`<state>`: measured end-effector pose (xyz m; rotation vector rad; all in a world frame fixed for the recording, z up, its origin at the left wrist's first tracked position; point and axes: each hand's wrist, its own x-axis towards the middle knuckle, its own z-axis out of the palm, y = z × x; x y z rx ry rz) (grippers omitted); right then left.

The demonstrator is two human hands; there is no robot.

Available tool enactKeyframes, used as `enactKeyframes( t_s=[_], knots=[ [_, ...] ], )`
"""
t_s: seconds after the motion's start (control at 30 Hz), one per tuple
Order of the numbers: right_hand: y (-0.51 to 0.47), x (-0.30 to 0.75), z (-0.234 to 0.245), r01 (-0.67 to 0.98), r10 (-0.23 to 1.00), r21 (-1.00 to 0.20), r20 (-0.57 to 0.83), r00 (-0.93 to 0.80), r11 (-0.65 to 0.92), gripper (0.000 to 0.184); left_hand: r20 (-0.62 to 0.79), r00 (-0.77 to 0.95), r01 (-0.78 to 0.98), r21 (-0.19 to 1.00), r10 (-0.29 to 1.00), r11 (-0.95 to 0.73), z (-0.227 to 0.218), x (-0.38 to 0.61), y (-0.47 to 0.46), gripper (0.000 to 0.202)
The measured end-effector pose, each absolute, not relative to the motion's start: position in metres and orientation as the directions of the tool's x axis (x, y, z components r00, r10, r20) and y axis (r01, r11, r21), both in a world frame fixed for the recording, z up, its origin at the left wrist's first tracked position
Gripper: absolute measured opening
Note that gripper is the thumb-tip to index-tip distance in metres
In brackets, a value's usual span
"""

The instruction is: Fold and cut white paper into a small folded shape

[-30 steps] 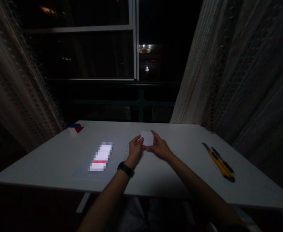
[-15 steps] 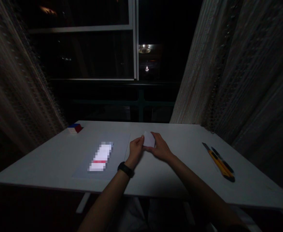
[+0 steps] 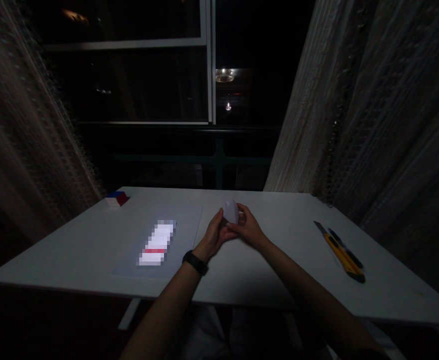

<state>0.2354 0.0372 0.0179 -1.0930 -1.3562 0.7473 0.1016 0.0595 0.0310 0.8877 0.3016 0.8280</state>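
Note:
A small piece of folded white paper (image 3: 231, 211) is held up over the middle of the white table (image 3: 279, 275). My left hand (image 3: 215, 234) grips it from the left and below, with the thumb along its left edge. On the other side, my right hand (image 3: 250, 227) has its fingers closed about the right edge and lower corner. The paper looks partly opened out, with a crease down its face. Some fingertips are hidden behind it. A dark band (image 3: 195, 262) circles my left wrist.
Left of my hands a lit phone (image 3: 156, 243), its screen blurred out, lies on a white sheet (image 3: 187, 220). A puzzle cube (image 3: 116, 198) sits at the far left. On the right lie a yellow utility knife (image 3: 341, 255), blade out, and a dark pen (image 3: 345, 246).
The folded paper has turned and its faces have spread apart. My left fingers have moved beneath it, and my right fingers have shifted their hold along its right side.

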Motion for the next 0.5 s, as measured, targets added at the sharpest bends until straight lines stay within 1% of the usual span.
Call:
enactKeyframes(
  t_s=[0.07, 0.23, 0.3, 0.5],
  knots=[
    [0.0381, 0.2359, 0.0161, 0.191, 0.917, -0.914, 0.384, 0.111, 0.359, 0.079, 0.118, 0.658, -0.531, 0.773, 0.744, 0.347, 0.0311, 0.1018, 0.0590, 0.046],
    [0.0415, 0.2388, 0.0118, 0.167, 0.907, -0.904, 0.411, 0.094, 0.393, 0.078, 0.095, 0.636, -0.559, 0.742, 0.766, 0.371, 0.0299, 0.1009, 0.0598, 0.042],
    [0.0418, 0.2398, 0.0118, 0.185, 0.896, -0.891, 0.435, 0.088, 0.414, 0.079, 0.104, 0.632, -0.568, 0.736, 0.768, 0.368, 0.0292, 0.1006, 0.0607, 0.042],
    [0.0377, 0.2374, 0.0161, 0.329, 0.875, -0.837, 0.481, 0.063, 0.437, 0.095, 0.137, 0.580, -0.552, 0.791, 0.803, 0.264, 0.0276, 0.1008, 0.0620, 0.036]
  ],
)
